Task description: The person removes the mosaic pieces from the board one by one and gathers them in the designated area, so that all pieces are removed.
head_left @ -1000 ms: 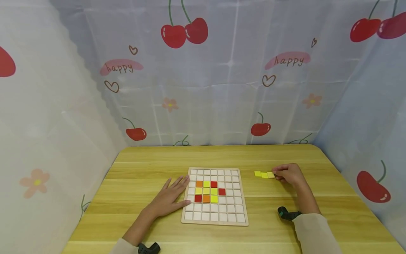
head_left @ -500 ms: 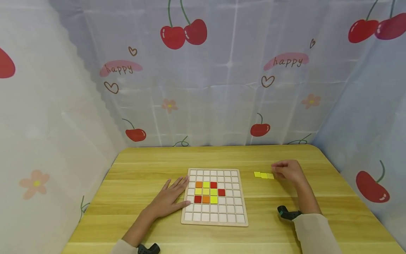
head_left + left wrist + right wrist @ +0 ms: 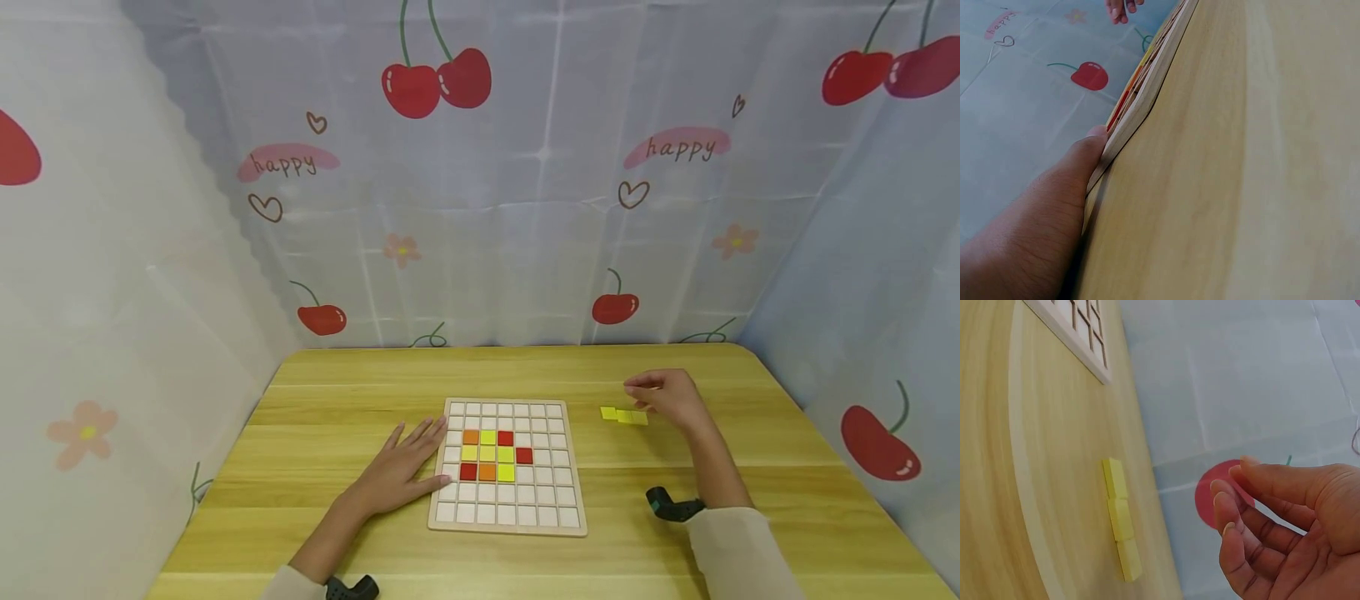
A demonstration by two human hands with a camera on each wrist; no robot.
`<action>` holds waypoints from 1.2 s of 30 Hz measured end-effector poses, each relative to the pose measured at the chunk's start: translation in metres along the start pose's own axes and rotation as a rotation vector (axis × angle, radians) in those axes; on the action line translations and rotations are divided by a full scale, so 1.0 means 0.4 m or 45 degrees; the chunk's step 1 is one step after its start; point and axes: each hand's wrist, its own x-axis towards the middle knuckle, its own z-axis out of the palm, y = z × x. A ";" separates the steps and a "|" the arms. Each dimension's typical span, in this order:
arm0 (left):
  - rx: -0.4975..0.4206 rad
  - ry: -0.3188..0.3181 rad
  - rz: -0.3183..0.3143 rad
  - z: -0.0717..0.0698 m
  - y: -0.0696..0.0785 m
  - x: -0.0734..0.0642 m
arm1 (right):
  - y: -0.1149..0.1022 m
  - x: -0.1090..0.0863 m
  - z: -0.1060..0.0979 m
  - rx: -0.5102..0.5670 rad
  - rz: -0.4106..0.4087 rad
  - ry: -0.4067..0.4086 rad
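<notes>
Plainly, the broad yellow wood-grained table (image 3: pixel 360 383) spreads under both hands and beyond their fingers. Just right of the left fingers lies a flat pale wooden grid board (image 3: pixel 510 527), seven cells by seven. The left hand (image 3: pixel 397 471) lies flat, fingers spread, its thumb on the board's left rim. The right hand (image 3: pixel 667 396) hangs above the table, well apart from the board, fingers loosely curled, thumb close to the forefinger, nothing visible between them. Just below these right fingers, three thin square yellow tiles (image 3: pixel 624 416) form a touching row on the table.

The step in hand looks like handling the tiles, at a moment between grips; picking one up would call for lowering the right fingers and pinching its thin edges.

Right of the left fingers, ten of the board's cells hold colour: five yellow squares (image 3: pixel 487 453), three red squares (image 3: pixel 524 456) and two orange squares (image 3: pixel 487 472), clustered together. The other cells are pale; whether bare or filled with white, I cannot tell.
</notes>
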 end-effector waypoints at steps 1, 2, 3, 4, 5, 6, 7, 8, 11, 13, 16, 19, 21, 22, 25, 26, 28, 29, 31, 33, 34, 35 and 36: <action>-0.001 -0.001 -0.001 -0.001 0.001 0.000 | -0.005 0.000 0.006 -0.003 -0.011 -0.008; 0.000 -0.003 -0.002 -0.001 0.001 -0.001 | -0.009 0.001 0.012 -0.009 -0.020 -0.016; 0.003 -0.004 -0.003 -0.001 0.002 -0.001 | -0.013 0.001 0.018 -0.016 -0.035 -0.028; 0.003 -0.006 -0.003 -0.001 0.002 -0.001 | -0.017 0.002 0.025 -0.017 -0.043 -0.034; 0.005 -0.006 -0.004 -0.001 0.002 -0.001 | -0.022 0.002 0.031 -0.020 -0.059 -0.047; 0.005 -0.006 -0.004 -0.001 0.002 -0.001 | -0.026 0.002 0.038 -0.026 -0.077 -0.057; 0.005 -0.005 -0.005 -0.002 0.003 -0.001 | -0.030 0.004 0.044 -0.034 -0.096 -0.074; 0.002 -0.004 -0.005 -0.002 0.003 -0.001 | -0.033 0.004 0.051 -0.035 -0.115 -0.092; -0.010 0.000 -0.005 -0.003 0.002 -0.001 | -0.041 0.006 0.072 -0.038 -0.162 -0.153; -0.012 0.001 -0.004 -0.002 0.001 -0.001 | -0.043 0.007 0.087 -0.028 -0.174 -0.184; -0.004 0.003 -0.004 0.000 -0.001 0.000 | -0.048 0.007 0.111 -0.018 -0.196 -0.231; 0.002 0.004 -0.007 0.004 -0.004 0.000 | -0.057 0.003 0.136 -0.026 -0.208 -0.273; 0.004 0.001 -0.010 0.006 -0.004 0.000 | -0.065 -0.001 0.152 -0.030 -0.224 -0.303; 0.003 0.000 -0.010 0.007 -0.004 0.000 | -0.068 -0.003 0.159 -0.035 -0.231 -0.314; -0.006 -0.006 -0.009 0.007 -0.002 -0.001 | -0.080 -0.011 0.183 -0.041 -0.253 -0.353; -0.008 -0.006 -0.010 0.006 -0.001 -0.001 | -0.083 -0.013 0.190 -0.042 -0.266 -0.367; -0.012 -0.003 -0.010 0.005 0.000 -0.002 | -0.090 -0.015 0.205 -0.046 -0.277 -0.387; -0.011 -0.002 -0.012 0.005 0.000 -0.002 | -0.094 -0.017 0.212 -0.040 -0.281 -0.401; -0.006 -0.002 -0.016 0.004 0.000 -0.002 | -0.099 -0.020 0.226 -0.028 -0.288 -0.424; 0.005 -0.001 -0.019 0.004 -0.002 -0.002 | -0.104 -0.022 0.238 -0.028 -0.286 -0.442; 0.009 -0.002 -0.021 0.004 -0.002 -0.002 | -0.107 -0.024 0.245 -0.029 -0.282 -0.451; 0.007 -0.005 -0.023 0.004 -0.002 -0.002 | -0.109 -0.026 0.250 -0.033 -0.281 -0.460; 0.009 -0.007 -0.024 0.005 -0.003 -0.002 | -0.111 -0.028 0.256 -0.044 -0.279 -0.462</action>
